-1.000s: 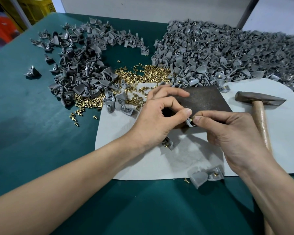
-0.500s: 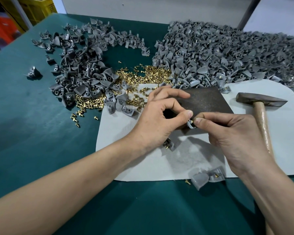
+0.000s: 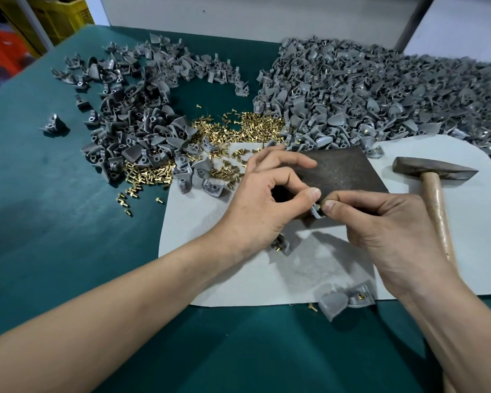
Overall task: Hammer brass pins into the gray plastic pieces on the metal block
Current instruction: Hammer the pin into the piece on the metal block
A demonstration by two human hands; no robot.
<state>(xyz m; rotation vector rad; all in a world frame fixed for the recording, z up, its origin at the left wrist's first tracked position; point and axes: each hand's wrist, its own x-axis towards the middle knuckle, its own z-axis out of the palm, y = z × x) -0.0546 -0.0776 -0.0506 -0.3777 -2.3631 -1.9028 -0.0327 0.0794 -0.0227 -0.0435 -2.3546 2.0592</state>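
A dark metal block (image 3: 341,171) lies on a pale sheet (image 3: 227,268). At the block's near edge my left hand (image 3: 267,205) pinches a small gray plastic piece (image 3: 315,213) between thumb and forefinger. My right hand (image 3: 380,231) pinches a brass pin (image 3: 319,207) against the top of that piece. A wooden-handled hammer (image 3: 434,188) lies on the sheet to the right, untouched. Loose brass pins (image 3: 238,129) are heaped behind the block.
Gray plastic pieces lie in a pile at the back left (image 3: 131,114) and a larger heap at the back right (image 3: 380,92). Two pieces (image 3: 343,300) sit at the sheet's near edge, another (image 3: 281,246) under my left wrist. The green table (image 3: 54,222) spreads to the left.
Both hands stay at the block's near edge with the piece and pin between them; only the view has shifted slightly.
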